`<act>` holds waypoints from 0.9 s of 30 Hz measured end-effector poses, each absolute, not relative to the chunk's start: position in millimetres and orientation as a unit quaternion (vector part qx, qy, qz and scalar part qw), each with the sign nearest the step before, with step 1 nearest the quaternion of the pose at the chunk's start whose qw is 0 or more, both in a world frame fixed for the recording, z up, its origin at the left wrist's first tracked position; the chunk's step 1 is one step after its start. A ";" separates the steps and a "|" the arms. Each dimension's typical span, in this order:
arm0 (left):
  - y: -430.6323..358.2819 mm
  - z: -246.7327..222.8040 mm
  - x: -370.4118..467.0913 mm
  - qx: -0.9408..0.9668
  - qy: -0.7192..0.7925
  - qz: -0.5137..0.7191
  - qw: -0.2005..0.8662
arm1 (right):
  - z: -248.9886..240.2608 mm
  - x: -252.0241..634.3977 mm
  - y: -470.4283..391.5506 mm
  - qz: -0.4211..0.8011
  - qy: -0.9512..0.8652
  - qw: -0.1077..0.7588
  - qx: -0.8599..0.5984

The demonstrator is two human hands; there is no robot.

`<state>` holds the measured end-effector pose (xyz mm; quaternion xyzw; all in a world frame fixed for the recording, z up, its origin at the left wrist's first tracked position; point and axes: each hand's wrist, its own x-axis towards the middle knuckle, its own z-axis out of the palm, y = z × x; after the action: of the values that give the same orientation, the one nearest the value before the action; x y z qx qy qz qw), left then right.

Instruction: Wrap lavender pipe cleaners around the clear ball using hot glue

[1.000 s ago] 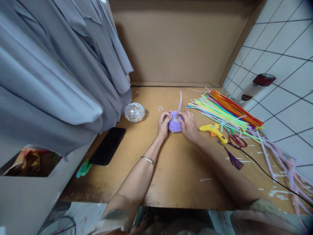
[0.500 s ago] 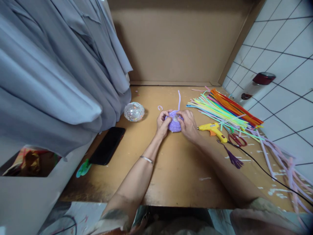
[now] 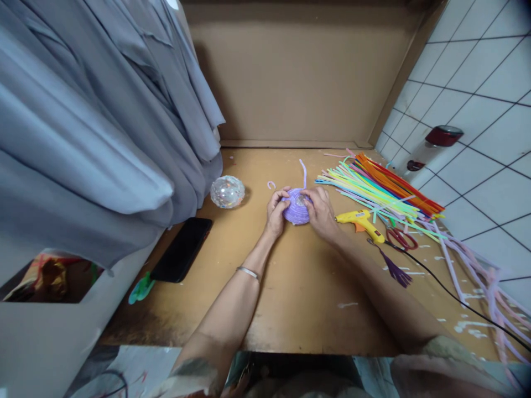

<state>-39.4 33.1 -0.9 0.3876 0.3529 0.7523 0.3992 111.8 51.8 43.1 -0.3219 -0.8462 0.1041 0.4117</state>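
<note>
Between my hands is a clear faceted ball wrapped in purple pipe cleaner (image 3: 296, 211), coiled in rows, with a small clear patch near its top. My left hand (image 3: 276, 211) closes around its left side, thumb lying on the coils. At the right, my right hand (image 3: 319, 210) pinches the strand near the clear patch with thumb and fingers. A loose purple pipe cleaner end (image 3: 304, 172) sticks up behind the ball. A second clear faceted ball (image 3: 228, 192) rests to the left on the table.
Right of my hands lie a yellow glue gun (image 3: 365, 222) with a black cord, red-handled scissors (image 3: 401, 239), a purple tassel (image 3: 396, 268) and a pile of coloured pipe cleaners (image 3: 381, 190). A phone (image 3: 182, 250) lies left. Grey cloth (image 3: 166, 138) hangs over the left side.
Both hands stay on the purple ball, which has turned or tilted slightly. The loose end behind it now leans more to the left at its tip.
</note>
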 end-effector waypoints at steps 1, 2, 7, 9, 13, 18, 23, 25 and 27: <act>34.0 -2.1 -40.1 0.393 0.360 0.752 0.388 | 43.1 112.2 52.4 0.107 -0.844 0.415 -0.322; 34.5 -3.1 -40.8 0.402 0.368 0.751 0.372 | 43.2 112.5 52.7 0.111 -0.843 0.417 -0.320; 31.9 -3.7 -41.4 0.450 0.402 0.741 0.293 | 43.2 113.5 53.4 0.128 -0.833 0.437 -0.312; 30.1 -2.3 -40.2 0.448 0.406 0.742 0.289 | 42.1 114.1 54.8 0.134 -0.827 0.444 -0.318; 27.0 2.2 -38.2 0.456 0.408 0.738 0.284 | 38.8 116.0 59.9 0.148 -0.819 0.442 -0.334; 21.5 9.1 -36.9 0.482 0.420 0.730 0.243 | 37.1 117.6 63.8 0.159 -0.811 0.450 -0.337; 16.0 12.5 -34.8 0.504 0.436 0.720 0.193 | 38.4 117.6 64.2 0.168 -0.809 0.452 -0.337; 15.0 12.3 -34.3 0.513 0.439 0.716 0.177 | 38.8 117.1 64.2 0.171 -0.807 0.454 -0.336; 14.5 11.6 -34.3 0.523 0.442 0.709 0.167 | 38.9 116.4 64.1 0.177 -0.804 0.459 -0.334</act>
<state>-34.3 14.5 11.6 0.5229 0.4421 0.7094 0.1668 116.4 64.1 38.9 -0.3340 -0.8042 0.1765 0.4589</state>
